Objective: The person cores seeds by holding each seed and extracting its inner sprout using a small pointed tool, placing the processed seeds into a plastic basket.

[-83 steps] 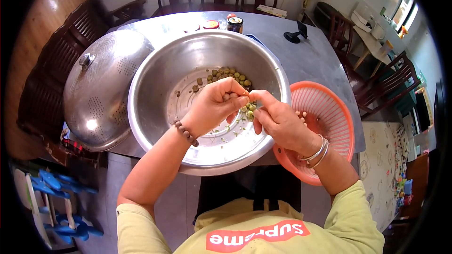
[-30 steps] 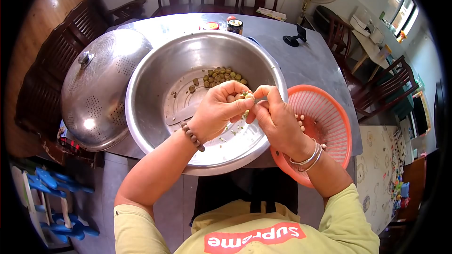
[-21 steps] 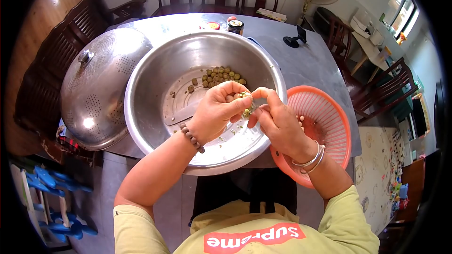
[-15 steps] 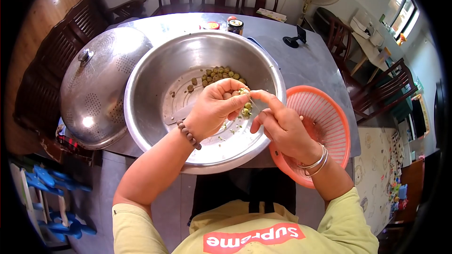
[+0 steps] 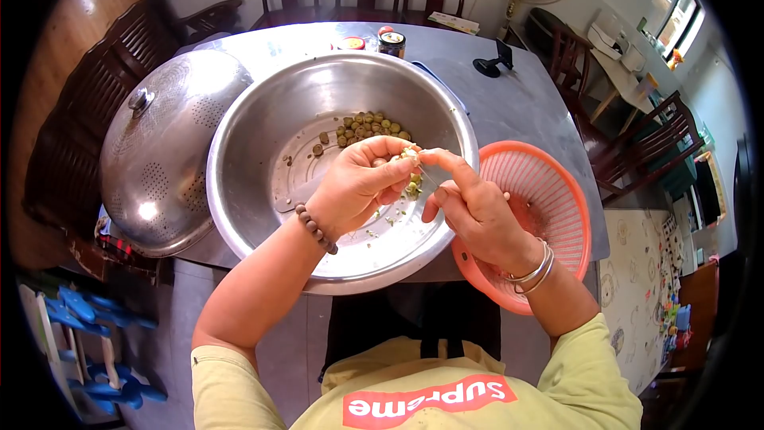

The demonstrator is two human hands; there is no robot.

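We see the left hand (image 5: 358, 181) above a large metal basin (image 5: 259, 123), its fingers curled in a narrow grip; between thumb and forefinger tip it pinches a small pale-green piece (image 5: 410, 153), and in the bend of the same fingers we see round pale kernels (image 5: 380, 162); how many they are, we cannot tell.

The right hand (image 5: 484, 213) is just beside it, over the near right part of the basin rim; its forefinger is stretched toward the pinched piece, while its thumb and bent fingers hold a thin, needle-like tool (image 5: 430, 178), which reaches up to this piece; the lower end of the tool is hidden from us.

Inside the basin, beyond the left hand, lie many round greenish-brown pieces (image 5: 368, 126) in a group; small green scraps (image 5: 390, 220) are scattered on its bottom.

An orange basket (image 5: 561, 173) stands at the right of the basin, partly under the right forearm; a perforated metal lid (image 5: 163, 143) leans at the left side; all are at the grey table (image 5: 517, 103).
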